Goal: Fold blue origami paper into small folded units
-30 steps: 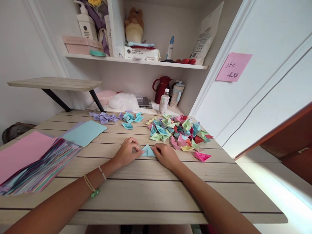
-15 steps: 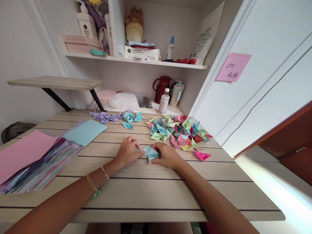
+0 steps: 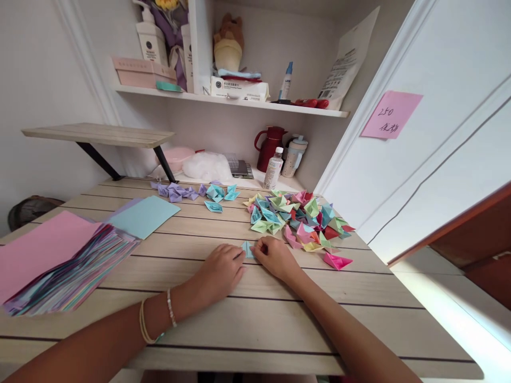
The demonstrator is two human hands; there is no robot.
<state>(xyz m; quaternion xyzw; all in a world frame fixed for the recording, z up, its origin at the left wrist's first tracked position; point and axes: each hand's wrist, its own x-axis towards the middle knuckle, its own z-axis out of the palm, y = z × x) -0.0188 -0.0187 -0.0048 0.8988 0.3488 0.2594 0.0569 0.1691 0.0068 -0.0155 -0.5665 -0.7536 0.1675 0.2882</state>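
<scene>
Where your hands meet at the middle of the frame, a small light-blue folded paper [image 3: 248,249] lies on the bench [image 3: 279,319], a creased triangle, mostly hidden. Your right hand [image 3: 275,258] pinches its right edge; your left hand [image 3: 221,271] rests palm down, not gripping, fingertips touching its left edge.

Light blue in my grip
The folded paper piece [image 3: 248,249] I hold is light blue. Far right, the pile of folded pieces [image 3: 297,218] mixes pink, green, blue, yellow, red. Left, the paper stack [image 3: 59,266] is pink on top, many-coloured at its edges.
</scene>
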